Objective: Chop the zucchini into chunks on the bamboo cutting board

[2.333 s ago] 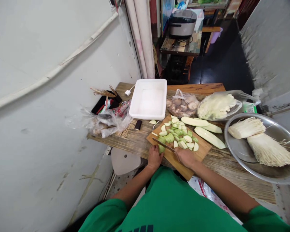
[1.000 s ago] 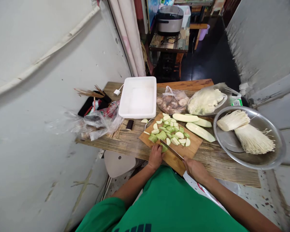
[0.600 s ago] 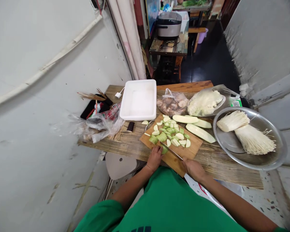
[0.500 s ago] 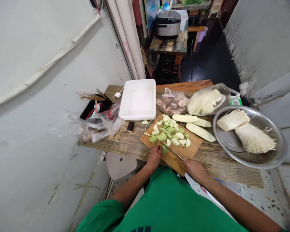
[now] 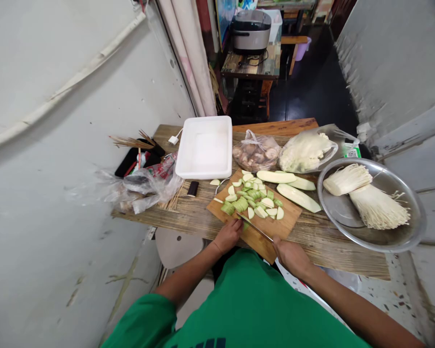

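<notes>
My right hand [image 5: 292, 256] is wrapped round the handle of a kitchen knife [image 5: 256, 228], its blade slanting up and left across the wooden cutting board [image 5: 288, 223]. Beside the blade's tip, the curled fingers of my left hand [image 5: 229, 237] press on a piece of zucchini [image 5: 245, 225], mostly hidden by hand and knife. Half-round zucchini slices [image 5: 253, 195] with green skin and pale flesh lie scattered over the board's far part. Long zucchini halves [image 5: 298, 197] rest at the board's right edge, cut faces up.
Behind the board stand a white plastic tub [image 5: 204, 147], a bag of mushrooms [image 5: 256, 153] and a bag of pale vegetable [image 5: 304, 152]. To the right, a metal basin [image 5: 342, 220] holds enoki mushrooms [image 5: 379, 205]. Skewers [image 5: 130, 142] and crumpled plastic bags [image 5: 155, 188] lie left, near the wall.
The view has shifted slightly. Less of the zucchini piece shows between my left fingers and the blade. Both hands keep nearly the same places on the board.
</notes>
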A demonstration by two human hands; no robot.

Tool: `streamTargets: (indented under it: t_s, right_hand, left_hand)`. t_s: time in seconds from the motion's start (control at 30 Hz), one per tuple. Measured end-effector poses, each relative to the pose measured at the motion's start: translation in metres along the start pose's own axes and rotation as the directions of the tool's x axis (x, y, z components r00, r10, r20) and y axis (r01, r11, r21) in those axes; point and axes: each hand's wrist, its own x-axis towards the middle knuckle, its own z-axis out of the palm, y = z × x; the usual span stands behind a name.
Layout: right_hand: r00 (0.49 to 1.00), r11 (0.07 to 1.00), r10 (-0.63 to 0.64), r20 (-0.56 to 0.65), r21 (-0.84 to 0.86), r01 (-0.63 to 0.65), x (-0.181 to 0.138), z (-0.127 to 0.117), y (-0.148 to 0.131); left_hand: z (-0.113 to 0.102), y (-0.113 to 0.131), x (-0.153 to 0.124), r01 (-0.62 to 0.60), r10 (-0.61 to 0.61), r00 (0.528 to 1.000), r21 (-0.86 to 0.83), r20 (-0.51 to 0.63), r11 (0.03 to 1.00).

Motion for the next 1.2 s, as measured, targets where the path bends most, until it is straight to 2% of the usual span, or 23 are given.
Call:
streamTargets:
  t_s: [0.2,0.4,0.53,0.73,0.9,1.03,1.2]
  right_hand:
    - [1.0,1.0,0.012,0.016,0.022,-0.012,0.011,0.013,-0.001]
    - [1.0,0.989,0.012,-0.007,0.15,-0.011,0.025,0.018,0.013]
    - [1.0,0.993,0.0,-0.025,0.118,0.003,0.019,0.012,0.017]
    - [0.999,0.999,-0.019,-0.031,0.049,0.021,0.002,0.003,0.005]
    - [1.0,0.999,-0.016,-0.008,0.045,0.016,0.004,0.0,-0.001]
    - [1.0,0.997,-0.005,0.01,0.079,0.004,0.018,0.011,-0.001]
    - [1.0,0.989,-0.007,-0.027,0.148,0.011,0.028,0.022,0.006]
  left_hand:
    - [-0.011,-0.004,0.004,-0.006,0.007,0.996,-0.015,0.09,1.0]
    - [-0.017,-0.007,0.006,0.017,-0.004,0.995,-0.13,0.1,0.991]
    - [-0.021,-0.008,0.008,0.027,-0.008,0.994,-0.17,0.111,0.985]
    - [-0.026,-0.006,0.007,0.017,-0.001,0.976,-0.073,0.219,0.997]
    - [-0.024,-0.007,0.004,0.014,0.005,0.983,-0.099,0.185,0.995]
    - [-0.022,-0.01,0.004,-0.014,0.036,0.985,-0.134,0.166,0.991]
    - [-0.021,-0.01,0.004,-0.018,0.033,0.988,-0.106,0.15,0.994]
